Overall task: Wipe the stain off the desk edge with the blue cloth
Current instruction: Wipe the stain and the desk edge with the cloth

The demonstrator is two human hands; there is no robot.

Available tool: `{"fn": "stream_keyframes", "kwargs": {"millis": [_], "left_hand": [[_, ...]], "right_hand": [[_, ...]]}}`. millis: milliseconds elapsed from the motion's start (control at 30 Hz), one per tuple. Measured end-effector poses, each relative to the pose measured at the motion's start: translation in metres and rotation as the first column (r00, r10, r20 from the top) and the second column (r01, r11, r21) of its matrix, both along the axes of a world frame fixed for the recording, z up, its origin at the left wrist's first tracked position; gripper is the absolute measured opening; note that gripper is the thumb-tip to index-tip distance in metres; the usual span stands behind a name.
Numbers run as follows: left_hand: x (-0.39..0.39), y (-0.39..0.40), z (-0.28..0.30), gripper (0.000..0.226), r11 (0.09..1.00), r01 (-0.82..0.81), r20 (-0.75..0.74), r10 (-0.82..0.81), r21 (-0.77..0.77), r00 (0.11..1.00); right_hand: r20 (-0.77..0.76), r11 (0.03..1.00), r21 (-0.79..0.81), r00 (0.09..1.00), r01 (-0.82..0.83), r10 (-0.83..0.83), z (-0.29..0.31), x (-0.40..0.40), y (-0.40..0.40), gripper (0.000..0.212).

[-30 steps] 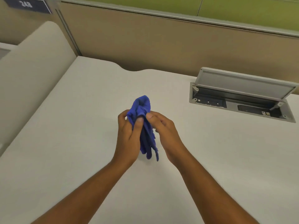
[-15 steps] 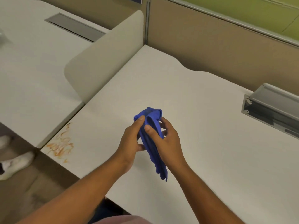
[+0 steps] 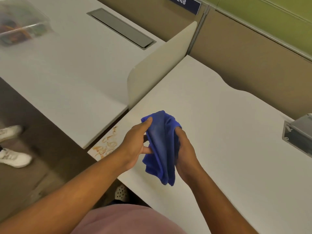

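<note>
Both hands hold the blue cloth (image 3: 162, 146) above the white desk (image 3: 228, 132). My left hand (image 3: 136, 142) pinches its upper left corner with thumb on top. My right hand (image 3: 184, 149) grips its right side, fingers hidden behind the fabric. The cloth hangs crumpled between them, its lower end dangling near the desk's front edge. An orange scribbled stain (image 3: 106, 146) marks the desk's near-left corner, just left of my left wrist and partly hidden by my forearm.
A rounded beige divider (image 3: 157, 68) separates this desk from the neighbouring desk (image 3: 67, 68), which carries a closed cable tray (image 3: 121, 28) and a clear plastic box (image 3: 20, 26). An open cable box (image 3: 298, 134) sits at right. A person's white shoes (image 3: 11, 149) stand on the floor at left.
The view has swung left and down, bringing the stain and the neighbouring desk into sight. My hands have spread the cloth wider between them.
</note>
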State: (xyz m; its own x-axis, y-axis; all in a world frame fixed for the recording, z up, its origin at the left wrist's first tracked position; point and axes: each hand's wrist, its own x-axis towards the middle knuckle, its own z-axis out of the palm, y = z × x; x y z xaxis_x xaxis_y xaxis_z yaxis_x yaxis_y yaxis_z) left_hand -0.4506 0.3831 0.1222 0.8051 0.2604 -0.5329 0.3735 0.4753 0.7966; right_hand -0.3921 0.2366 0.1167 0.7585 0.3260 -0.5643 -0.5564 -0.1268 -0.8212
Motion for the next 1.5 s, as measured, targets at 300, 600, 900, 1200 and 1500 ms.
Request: {"fn": "stream_keyframes", "kwargs": {"millis": [300,600,900,1200,1500], "left_hand": [[-0.001,0.047,-0.003,0.034,0.993,0.085,0.016,-0.086,0.079,0.996],[0.042,0.113,-0.001,0.022,0.89,0.036,0.108,-0.095,0.454,0.99],[0.022,0.151,-0.044,0.027,0.231,0.084,0.018,-0.405,0.969,0.914],[-0.057,0.13,-0.115,0.033,0.111,0.288,-0.233,-0.355,0.951,0.905],[-0.117,0.085,-0.13,0.031,0.129,0.264,-0.239,-0.186,0.956,0.953]], "right_hand": [[0.213,0.977,-0.087,0.954,-0.196,0.21,-0.004,0.001,0.03,0.031],[0.348,0.967,-0.216,0.936,0.136,-0.054,0.006,0.059,0.033,0.014],[0.724,0.813,-0.574,0.402,-0.099,0.56,-0.044,0.068,0.014,0.041],[0.465,0.561,-0.783,0.345,-0.27,0.815,-0.102,0.035,-0.019,0.028],[0.427,0.44,-0.816,0.123,-0.375,0.896,-0.097,0.026,-0.041,0.028]]}}
